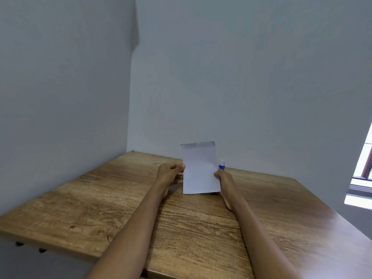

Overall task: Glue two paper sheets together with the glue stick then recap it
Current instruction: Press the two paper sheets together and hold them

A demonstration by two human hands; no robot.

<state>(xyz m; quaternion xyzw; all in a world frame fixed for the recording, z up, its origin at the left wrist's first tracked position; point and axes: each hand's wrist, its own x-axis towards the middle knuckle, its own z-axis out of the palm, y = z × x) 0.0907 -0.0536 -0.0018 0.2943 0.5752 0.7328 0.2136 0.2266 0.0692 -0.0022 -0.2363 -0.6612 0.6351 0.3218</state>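
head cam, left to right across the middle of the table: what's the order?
left hand → paper → right hand → glue stick, upright just behind the right hand → window at the frame's right edge.

A wooden table (100,202) with a pronounced brown grain fills a corner between two pale grey walls (261,77). A glue stick (221,164), white-capped with a blue label, stands upright on the tabletop near its far edge by the wall.
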